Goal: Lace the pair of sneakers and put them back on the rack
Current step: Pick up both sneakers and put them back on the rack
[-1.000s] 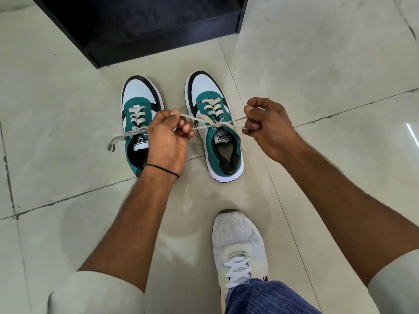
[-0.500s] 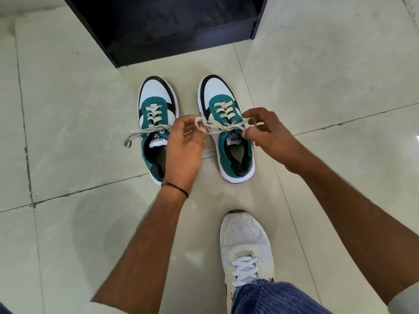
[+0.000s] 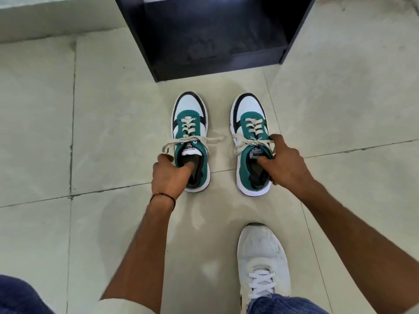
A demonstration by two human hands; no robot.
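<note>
Two green, white and black sneakers stand side by side on the tiled floor, toes pointing to the rack. The left sneaker (image 3: 190,123) has its beige laces tied, loops spread sideways. My left hand (image 3: 169,176) grips its collar, thumb inside the opening. The right sneaker (image 3: 249,123) is laced too, its lace ends hanging to the left. My right hand (image 3: 286,164) grips its collar from the right side, thumb inside. The black rack (image 3: 217,35) stands just beyond the toes, its low shelf open toward me.
My own white shoe (image 3: 260,257) rests on the floor below the right sneaker, with blue jeans at the bottom edge. A pale step or wall base (image 3: 56,17) runs along the top left. Grey floor tiles (image 3: 102,109) surround the sneakers.
Both hands let go of the right sneaker's laces and moved down onto the sneakers' collars, one on each. The view tilted up, showing more of the rack.
</note>
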